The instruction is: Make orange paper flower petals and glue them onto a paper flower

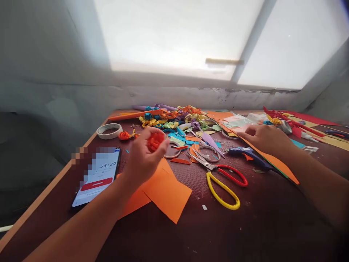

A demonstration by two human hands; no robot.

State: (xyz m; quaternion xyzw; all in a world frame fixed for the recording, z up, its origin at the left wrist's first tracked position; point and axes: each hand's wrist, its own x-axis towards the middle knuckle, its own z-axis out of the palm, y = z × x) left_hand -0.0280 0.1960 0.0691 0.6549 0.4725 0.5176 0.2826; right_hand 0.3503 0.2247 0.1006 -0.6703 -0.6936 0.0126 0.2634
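The left hand (pixel 144 157) has its grip clamped around a red-orange paper bundle (pixel 155 141), held above the left half of the counter (pixel 215 234), with the fingers wrapped over one side and the thumb along the other. The bundle looks folded or curled from thin paper, so it should be very light and springy, soft enough to flatten under a hard squeeze and easily creased or torn at its edges. It is best held low on its outside, between thumb and fingertips, with the loops uncrushed; dry paper is unlikely to slip much. Below that hand lie flat orange sheets (pixel 171 194), probably a little stiff but quick to bend at a corner, so they suit a light pinch at the edge facing the counter's near edge. Towards the counter's right edge, the right hand (pixel 268 140) is at a long orange strip (pixel 283 169); its fingers are bent close together, but I cannot tell whether the grip is pinching the paper. The strip looks floppy along its length and should be easiest to lift by one end, clear of the glue gun (pixel 252 156) beside it. The scissors (pixel 209 166) lie between the two hands, nearer the counter's near edge.
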